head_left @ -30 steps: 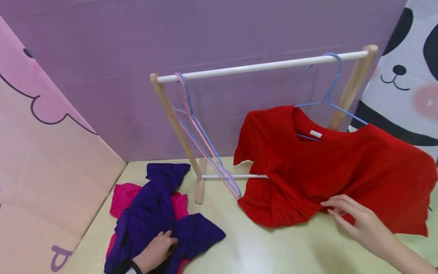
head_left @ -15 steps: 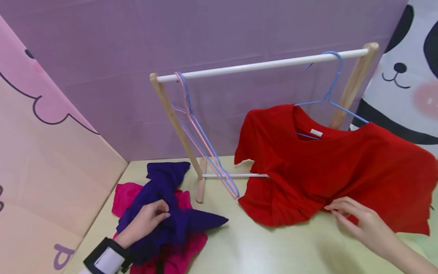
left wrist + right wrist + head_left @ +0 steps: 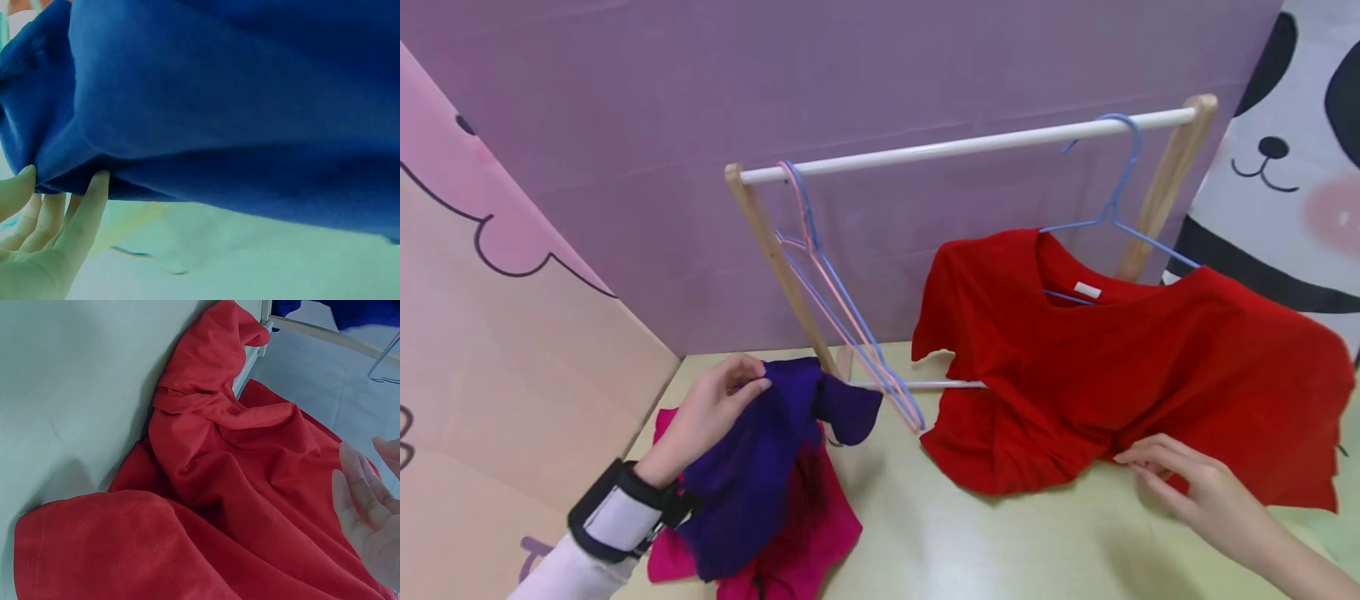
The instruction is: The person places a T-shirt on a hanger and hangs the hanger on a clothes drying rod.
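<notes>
My left hand [image 3: 711, 417] pinches a dark purple shirt [image 3: 752, 483] by its upper edge and holds that part up, the rest hanging below. In the left wrist view the same cloth [image 3: 225, 94] looks blue, with thumb and fingertips at its fold. Under it lies a bright pink garment [image 3: 820, 533], partly covered. A red V-neck T-shirt [image 3: 1075, 375] hangs on a blue hanger [image 3: 1123, 179], its lower part bunched on the table. In front of the shirt is my right hand [image 3: 1198, 487], its fingers relaxed; the right wrist view shows thumb and fingers apart with nothing between them.
The small clothes rack has a white rail [image 3: 970, 146] and wooden posts [image 3: 778, 267]. A pink hanger [image 3: 835, 292] and a blue one hang together at its left end. Behind stands a purple backdrop [image 3: 925, 75], with a panda print [image 3: 1270, 208] on the right.
My left hand has picked up the purple shirt and moved it up and away from me, uncovering more of the pink garment. The right hand has barely moved.
</notes>
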`<state>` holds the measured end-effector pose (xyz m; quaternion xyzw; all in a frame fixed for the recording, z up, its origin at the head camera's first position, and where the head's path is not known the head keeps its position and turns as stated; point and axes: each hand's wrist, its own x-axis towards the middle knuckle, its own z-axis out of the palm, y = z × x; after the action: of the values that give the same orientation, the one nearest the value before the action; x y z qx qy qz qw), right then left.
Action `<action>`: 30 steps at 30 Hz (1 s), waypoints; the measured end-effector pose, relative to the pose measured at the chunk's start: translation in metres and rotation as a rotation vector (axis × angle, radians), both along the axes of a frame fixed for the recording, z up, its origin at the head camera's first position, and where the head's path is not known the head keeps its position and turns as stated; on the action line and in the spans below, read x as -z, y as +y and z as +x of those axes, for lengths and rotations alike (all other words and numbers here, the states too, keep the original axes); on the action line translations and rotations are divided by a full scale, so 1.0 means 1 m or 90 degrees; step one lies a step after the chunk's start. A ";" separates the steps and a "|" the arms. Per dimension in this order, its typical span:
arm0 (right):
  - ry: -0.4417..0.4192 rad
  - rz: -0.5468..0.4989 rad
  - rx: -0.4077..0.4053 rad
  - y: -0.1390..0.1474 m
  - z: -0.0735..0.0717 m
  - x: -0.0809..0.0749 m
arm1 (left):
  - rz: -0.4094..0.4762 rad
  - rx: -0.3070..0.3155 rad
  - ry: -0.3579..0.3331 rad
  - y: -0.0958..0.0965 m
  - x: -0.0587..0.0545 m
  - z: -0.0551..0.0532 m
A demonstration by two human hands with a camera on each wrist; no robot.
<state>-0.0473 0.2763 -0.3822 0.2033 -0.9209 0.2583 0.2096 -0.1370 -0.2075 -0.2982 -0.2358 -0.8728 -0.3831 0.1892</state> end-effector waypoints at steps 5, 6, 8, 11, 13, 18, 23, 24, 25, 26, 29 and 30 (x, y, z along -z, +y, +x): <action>-0.013 0.003 -0.006 -0.001 0.000 -0.002 | 0.055 0.011 0.041 0.019 -0.029 0.001; -0.016 0.004 -0.007 -0.002 0.000 -0.003 | 0.064 0.015 0.046 0.024 -0.035 0.002; -0.019 0.007 -0.008 -0.003 0.000 -0.005 | 0.083 0.029 0.054 0.034 -0.045 0.005; -0.015 0.001 -0.017 -0.006 -0.001 -0.007 | 0.102 0.070 0.057 0.050 -0.057 0.009; -0.004 -0.009 -0.035 -0.010 -0.002 -0.009 | 0.118 0.112 0.050 0.062 -0.060 0.012; 0.016 -0.060 -0.103 -0.026 -0.005 -0.017 | 0.125 0.212 0.030 0.090 -0.056 0.015; 0.027 -0.102 -0.152 -0.055 -0.009 -0.031 | 0.090 0.307 -0.006 0.118 -0.038 0.017; 0.031 -0.102 -0.162 -0.061 -0.010 -0.033 | 0.080 0.324 -0.014 0.123 -0.033 0.017; 0.040 -0.106 -0.176 -0.067 -0.010 -0.035 | 0.069 0.338 -0.020 0.128 -0.028 0.017; 0.046 -0.103 -0.190 -0.073 -0.010 -0.037 | 0.057 0.352 -0.023 0.132 -0.023 0.017; 0.044 -0.091 -0.228 -0.086 -0.011 -0.038 | 0.026 0.380 -0.037 0.143 -0.008 0.018; 0.031 -0.089 -0.241 -0.090 -0.011 -0.038 | 0.016 0.387 -0.043 0.146 -0.003 0.017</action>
<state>-0.0580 0.1868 -0.3443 0.3638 -0.8406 0.3518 0.1931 -0.1195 -0.0617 -0.2954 -0.4712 -0.7632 -0.4404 0.0393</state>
